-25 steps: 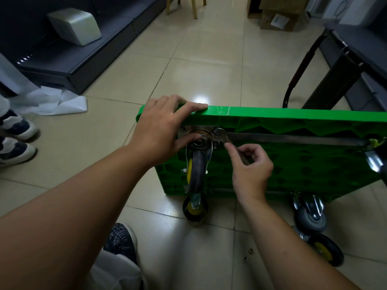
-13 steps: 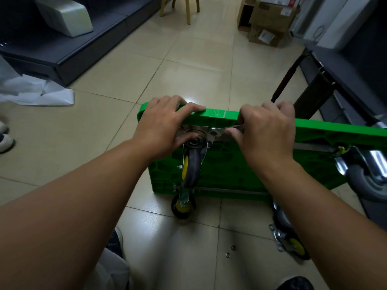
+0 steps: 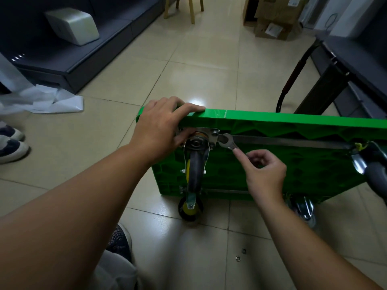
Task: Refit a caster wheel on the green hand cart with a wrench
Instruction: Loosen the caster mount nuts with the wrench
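Observation:
The green hand cart (image 3: 272, 164) stands on its side on the tiled floor, underside toward me. A caster wheel (image 3: 195, 164) with a steel mounting plate sits at its upper left corner. My left hand (image 3: 161, 128) grips the cart's top edge, thumb down by the plate. A steel wrench (image 3: 228, 143) has its open jaw at the bolt on the plate's right side. My right hand (image 3: 263, 170) pinches the wrench handle, which slants down to the right and is mostly hidden by the fingers.
Two small washers (image 3: 240, 254) lie on the floor near me. Other casters (image 3: 305, 210) hang at the cart's lower right and right edge. The cart's black handle (image 3: 293, 80) leans behind. White sheets (image 3: 48, 99), someone's shoes (image 3: 10, 143) and a dark bench are at the left.
My right hand came down from the cart's top edge, swinging the wrench handle downward around the bolt. My left hand stayed on the corner.

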Demonstrator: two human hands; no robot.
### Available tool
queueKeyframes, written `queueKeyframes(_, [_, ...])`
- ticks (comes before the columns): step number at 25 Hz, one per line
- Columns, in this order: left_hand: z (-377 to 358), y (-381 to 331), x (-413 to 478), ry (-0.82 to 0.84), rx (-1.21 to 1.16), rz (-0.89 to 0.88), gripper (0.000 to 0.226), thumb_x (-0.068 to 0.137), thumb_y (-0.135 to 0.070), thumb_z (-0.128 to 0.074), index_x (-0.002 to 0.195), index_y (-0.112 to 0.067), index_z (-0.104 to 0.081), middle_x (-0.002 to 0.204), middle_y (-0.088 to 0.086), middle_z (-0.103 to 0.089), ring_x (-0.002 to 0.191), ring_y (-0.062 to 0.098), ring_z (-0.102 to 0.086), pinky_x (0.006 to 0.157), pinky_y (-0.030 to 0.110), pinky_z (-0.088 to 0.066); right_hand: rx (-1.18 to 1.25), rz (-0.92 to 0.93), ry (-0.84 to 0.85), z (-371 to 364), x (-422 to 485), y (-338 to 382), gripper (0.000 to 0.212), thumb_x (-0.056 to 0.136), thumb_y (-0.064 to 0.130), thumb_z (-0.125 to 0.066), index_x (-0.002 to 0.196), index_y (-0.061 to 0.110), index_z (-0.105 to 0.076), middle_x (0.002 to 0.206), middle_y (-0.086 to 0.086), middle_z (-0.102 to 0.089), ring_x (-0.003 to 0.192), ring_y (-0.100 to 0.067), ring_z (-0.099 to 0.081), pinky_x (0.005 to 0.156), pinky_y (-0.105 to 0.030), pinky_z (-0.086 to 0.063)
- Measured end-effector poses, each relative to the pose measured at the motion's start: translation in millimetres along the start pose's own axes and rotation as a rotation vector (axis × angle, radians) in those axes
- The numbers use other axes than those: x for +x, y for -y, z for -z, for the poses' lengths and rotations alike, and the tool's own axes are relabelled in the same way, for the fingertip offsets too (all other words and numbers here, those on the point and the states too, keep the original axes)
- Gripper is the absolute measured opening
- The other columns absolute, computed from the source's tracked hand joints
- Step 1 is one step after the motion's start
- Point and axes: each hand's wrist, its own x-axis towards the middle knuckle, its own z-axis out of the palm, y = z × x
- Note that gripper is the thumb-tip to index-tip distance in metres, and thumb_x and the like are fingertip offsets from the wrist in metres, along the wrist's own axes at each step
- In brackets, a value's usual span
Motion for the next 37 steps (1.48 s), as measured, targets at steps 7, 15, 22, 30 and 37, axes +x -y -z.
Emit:
queueKeyframes(7, [-2.0, 1.7, 2.2, -0.009, 0.031, -0.004, 0.049, 0.091, -0.043, -0.064, 0.139, -0.033, -0.057, 0.114, 0.004, -0.061, 0.1, 0.024, -0.055, 0.084, 0.029, -0.025, 0.169, 0.014, 0.04, -35.0, 7.6, -9.7, 0.026, 0.075, 0.022, -0.088, 0.076, 0.007, -0.067, 0.072, -0.002, -0.065, 0.064, 0.0, -0.057, 0.062, -0.012, -0.046])
queueKeyframes(15, [-1.6, -1.3, 1.4, -0.024, 0.027, 0.016, 0.05, 0.09, -0.043, -0.064, 0.138, -0.034, -0.057, 0.113, 0.003, -0.061, 0.101, 0.024, -0.055, 0.084, 0.029, -0.024, 0.202, -0.129, 0.053, -48.3, 6.4, -15.0, 0.026, 0.076, 0.026, -0.085, 0.076, 0.008, -0.066, 0.071, -0.004, -0.067, 0.062, -0.003, -0.061, 0.058, -0.017, -0.048])
queueKeyframes(22, [-1.7, -3.6, -0.1, -0.038, 0.015, 0.012, 0.049, 0.09, -0.04, -0.069, 0.137, -0.034, -0.058, 0.113, 0.003, -0.061, 0.102, 0.024, -0.055, 0.084, 0.031, -0.025, 0.331, -0.344, 0.072, -64.4, -18.2, -13.6, 0.024, 0.084, 0.027, -0.079, 0.084, 0.005, -0.068, 0.066, 0.005, -0.073, 0.062, -0.003, -0.065, 0.058, -0.018, -0.051])
queueKeyframes(30, [-3.2, -2.8, 1.0, -0.047, -0.007, 0.028, 0.049, 0.089, -0.038, -0.072, 0.136, -0.033, -0.058, 0.113, 0.004, -0.061, 0.101, 0.026, -0.055, 0.084, 0.034, -0.029, -0.245, -0.042, -0.024, -16.3, 9.0, 24.3, 0.042, 0.065, 0.059, -0.085, 0.072, 0.022, -0.067, 0.071, 0.006, -0.067, 0.07, -0.014, -0.064, 0.067, -0.036, -0.056])
queueKeyframes(37, [-2.6, -7.2, 0.8, -0.048, -0.016, 0.05, 0.047, 0.09, -0.038, -0.072, 0.135, -0.034, -0.059, 0.114, 0.005, -0.061, 0.102, 0.027, -0.056, 0.087, 0.038, -0.034, -1.052, 0.917, -0.036, -1.0, 27.4, 102.7, 0.042, 0.069, 0.05, -0.085, 0.076, 0.014, -0.063, 0.071, -0.007, -0.064, 0.076, -0.028, -0.053, 0.078, -0.039, -0.029])
